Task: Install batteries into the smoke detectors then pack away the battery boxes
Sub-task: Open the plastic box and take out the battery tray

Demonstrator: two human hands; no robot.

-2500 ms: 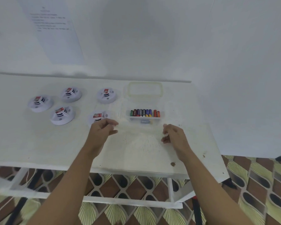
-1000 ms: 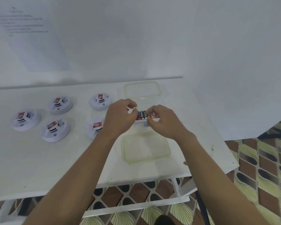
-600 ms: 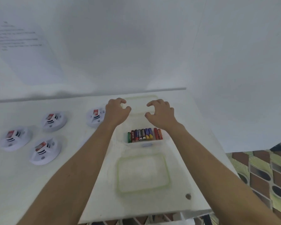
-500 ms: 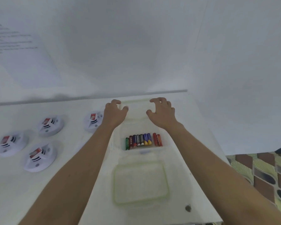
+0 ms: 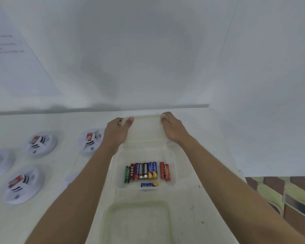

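Left hand point(image 5: 115, 132) and right hand point(image 5: 173, 129), fingers point(image 5: 129, 120) curled, grip the seemingly lidded far box point(image 5: 144, 131); a jerk could scatter nearby batteries point(image 5: 146, 171).

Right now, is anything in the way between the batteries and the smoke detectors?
Only the person's own left forearm, which crosses between the batteries in their open box and the smoke detectors. Nothing else visible lies between them. The left hand and right hand grip the far clear box.
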